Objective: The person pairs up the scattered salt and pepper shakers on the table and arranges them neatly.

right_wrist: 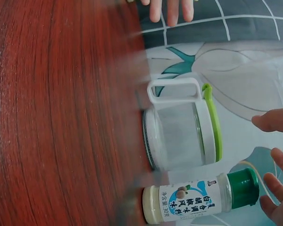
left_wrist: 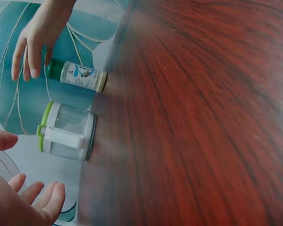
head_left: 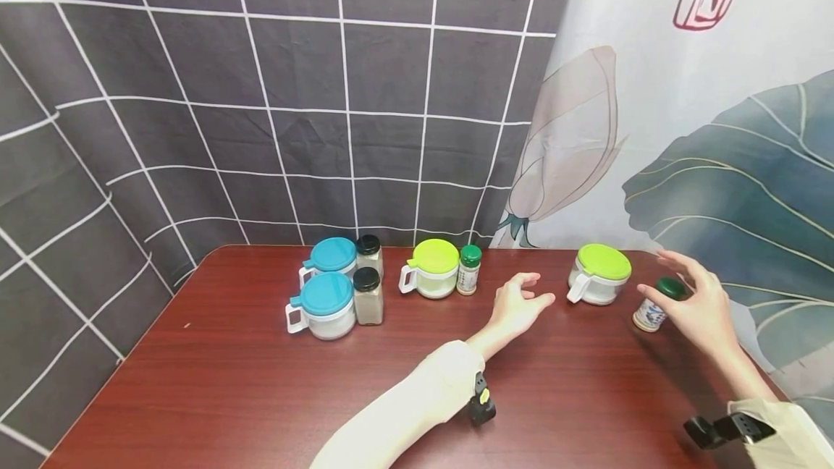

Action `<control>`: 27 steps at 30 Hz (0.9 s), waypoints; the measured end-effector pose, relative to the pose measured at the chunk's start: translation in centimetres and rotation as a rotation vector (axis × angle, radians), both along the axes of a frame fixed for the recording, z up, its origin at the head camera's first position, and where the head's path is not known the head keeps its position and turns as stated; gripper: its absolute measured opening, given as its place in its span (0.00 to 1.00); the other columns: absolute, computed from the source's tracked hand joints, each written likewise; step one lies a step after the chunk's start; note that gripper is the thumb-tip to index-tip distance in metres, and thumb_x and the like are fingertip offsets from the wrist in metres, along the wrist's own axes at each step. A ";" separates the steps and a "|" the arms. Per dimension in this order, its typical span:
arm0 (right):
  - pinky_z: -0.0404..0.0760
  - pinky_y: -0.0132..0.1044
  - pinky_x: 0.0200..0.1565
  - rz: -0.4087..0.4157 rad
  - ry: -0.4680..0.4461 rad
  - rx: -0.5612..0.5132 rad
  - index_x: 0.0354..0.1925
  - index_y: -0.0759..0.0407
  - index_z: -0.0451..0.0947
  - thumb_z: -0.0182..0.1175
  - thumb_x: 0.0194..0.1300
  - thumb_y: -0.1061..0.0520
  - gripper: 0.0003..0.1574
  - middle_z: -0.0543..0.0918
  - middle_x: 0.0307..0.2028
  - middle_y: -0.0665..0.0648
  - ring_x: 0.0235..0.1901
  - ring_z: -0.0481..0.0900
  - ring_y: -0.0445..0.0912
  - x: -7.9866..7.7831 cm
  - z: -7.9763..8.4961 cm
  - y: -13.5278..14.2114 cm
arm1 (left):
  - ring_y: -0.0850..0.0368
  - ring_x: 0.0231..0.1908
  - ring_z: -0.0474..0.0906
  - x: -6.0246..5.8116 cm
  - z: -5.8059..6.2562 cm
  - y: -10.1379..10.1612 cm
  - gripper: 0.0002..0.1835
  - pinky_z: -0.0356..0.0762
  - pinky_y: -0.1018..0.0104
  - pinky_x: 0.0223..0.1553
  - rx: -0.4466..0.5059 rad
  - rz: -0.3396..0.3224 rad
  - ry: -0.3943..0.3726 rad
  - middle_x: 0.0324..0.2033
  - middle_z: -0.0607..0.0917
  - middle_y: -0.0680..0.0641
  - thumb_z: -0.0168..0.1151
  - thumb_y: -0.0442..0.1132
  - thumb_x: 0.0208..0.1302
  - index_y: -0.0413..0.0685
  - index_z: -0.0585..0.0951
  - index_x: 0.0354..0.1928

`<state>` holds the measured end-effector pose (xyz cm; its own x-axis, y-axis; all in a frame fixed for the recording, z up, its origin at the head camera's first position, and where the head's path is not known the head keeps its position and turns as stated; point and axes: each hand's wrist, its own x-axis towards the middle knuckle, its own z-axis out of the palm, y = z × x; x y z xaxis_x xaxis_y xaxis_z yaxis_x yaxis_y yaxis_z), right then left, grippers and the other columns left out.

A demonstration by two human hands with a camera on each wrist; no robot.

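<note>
My right hand (head_left: 700, 302) has its thumb and fingers spread about the green cap of a labelled spice bottle (right_wrist: 193, 201). No firm hold on that bottle is visible; whether a fingertip touches the cap, I cannot tell. Just left of it stands a glass seasoning jar with a lime-green lid (head_left: 599, 273), its white handle turned toward the front. My left hand (head_left: 515, 306) hovers over the table left of this jar, fingers apart and holding nothing. In the left wrist view, that jar (left_wrist: 68, 132) and the spice bottle (left_wrist: 82, 76) stand upright on the tabletop.
Toward the middle back are another lime-lidded jar (head_left: 435, 268) and a green-capped bottle (head_left: 468, 270). Farther left stand two blue-lidded jars (head_left: 329, 306) beside two black-capped bottles (head_left: 368, 302). A grey grid curtain (head_left: 293, 93) hangs behind the red-brown table (head_left: 228, 382).
</note>
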<state>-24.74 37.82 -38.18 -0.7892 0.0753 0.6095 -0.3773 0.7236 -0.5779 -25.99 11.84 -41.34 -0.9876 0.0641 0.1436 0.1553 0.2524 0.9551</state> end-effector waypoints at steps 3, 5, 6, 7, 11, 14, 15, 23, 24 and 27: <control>0.60 0.07 0.45 -0.012 -0.007 0.008 0.63 0.58 0.70 0.73 0.50 0.62 0.42 0.66 0.43 0.14 0.47 0.62 0.16 0.1 -0.1 0.2 | 0.51 0.47 0.84 0.0 0.1 0.5 0.22 0.78 0.76 0.42 -0.003 -0.005 -0.009 0.51 0.85 0.48 0.70 0.40 0.54 0.47 0.81 0.53; 0.60 0.07 0.43 -0.018 -0.012 0.014 0.63 0.59 0.69 0.73 0.50 0.62 0.43 0.65 0.44 0.15 0.46 0.62 0.16 0.2 -0.2 0.4 | 0.51 0.47 0.84 0.0 0.1 0.8 0.22 0.78 0.75 0.42 -0.009 -0.009 -0.014 0.51 0.85 0.49 0.70 0.40 0.55 0.48 0.81 0.53; 0.60 0.08 0.42 -0.019 -0.012 0.014 0.63 0.59 0.69 0.73 0.49 0.62 0.43 0.65 0.44 0.15 0.45 0.62 0.16 0.2 -0.3 0.4 | 0.51 0.47 0.84 -0.1 0.2 0.9 0.22 0.78 0.75 0.43 -0.009 -0.010 -0.015 0.51 0.85 0.49 0.69 0.40 0.55 0.48 0.80 0.53; 0.60 0.08 0.42 -0.020 -0.013 0.012 0.64 0.60 0.68 0.73 0.49 0.63 0.44 0.65 0.44 0.16 0.45 0.62 0.15 0.2 -0.3 0.5 | 0.51 0.48 0.84 -0.1 0.2 1.0 0.21 0.78 0.75 0.43 -0.009 -0.012 -0.013 0.51 0.85 0.49 0.69 0.40 0.56 0.48 0.80 0.54; 0.60 0.08 0.42 -0.022 -0.014 0.001 0.64 0.59 0.67 0.73 0.49 0.63 0.44 0.66 0.46 0.19 0.44 0.62 0.15 0.2 -0.5 0.8 | 0.50 0.48 0.84 -0.2 0.3 1.4 0.20 0.78 0.74 0.45 -0.002 -0.011 0.001 0.51 0.84 0.46 0.67 0.39 0.58 0.46 0.80 0.54; 0.60 0.08 0.42 -0.025 -0.019 0.001 0.65 0.57 0.67 0.72 0.50 0.62 0.44 0.66 0.47 0.18 0.45 0.61 0.14 0.3 -0.7 1.0 | 0.50 0.48 0.84 -0.3 0.2 1.7 0.21 0.77 0.74 0.45 0.008 -0.007 -0.001 0.52 0.84 0.46 0.67 0.39 0.57 0.46 0.80 0.54; 0.60 0.08 0.42 -0.023 -0.022 0.000 0.65 0.56 0.67 0.72 0.51 0.61 0.44 0.66 0.47 0.18 0.45 0.61 0.13 0.3 -0.7 1.1 | 0.50 0.48 0.84 -0.4 0.1 1.7 0.21 0.77 0.74 0.45 0.013 -0.004 -0.006 0.52 0.84 0.46 0.67 0.39 0.57 0.46 0.80 0.54; 0.58 0.10 0.42 -0.061 -0.068 -0.009 0.66 0.56 0.65 0.72 0.52 0.58 0.44 0.64 0.47 0.20 0.45 0.59 0.13 0.5 -1.0 1.7 | 0.49 0.48 0.84 -1.1 -0.3 2.0 0.22 0.78 0.73 0.45 0.042 0.031 -0.026 0.51 0.84 0.46 0.69 0.40 0.55 0.48 0.80 0.54; 0.58 0.10 0.42 -0.067 -0.076 -0.012 0.66 0.56 0.65 0.72 0.52 0.58 0.44 0.64 0.46 0.20 0.45 0.59 0.14 0.6 -1.1 1.8 | 0.49 0.48 0.83 -1.2 -0.3 2.0 0.23 0.78 0.73 0.45 0.038 0.031 -0.032 0.51 0.84 0.46 0.70 0.40 0.54 0.48 0.80 0.54; 0.59 0.13 0.40 -0.093 -0.118 -0.010 0.67 0.53 0.64 0.72 0.53 0.55 0.45 0.63 0.47 0.21 0.43 0.58 0.15 0.6 -1.1 2.2 | 0.50 0.49 0.83 -1.4 -0.1 2.1 0.25 0.77 0.72 0.47 0.014 0.009 -0.043 0.53 0.83 0.46 0.70 0.41 0.54 0.47 0.79 0.56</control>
<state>-24.19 40.02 -39.32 -0.8447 0.1566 0.5118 -0.2382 0.7464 -0.6215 -27.40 13.96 -41.40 -0.9934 0.0531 0.1016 0.1114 0.2399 0.9644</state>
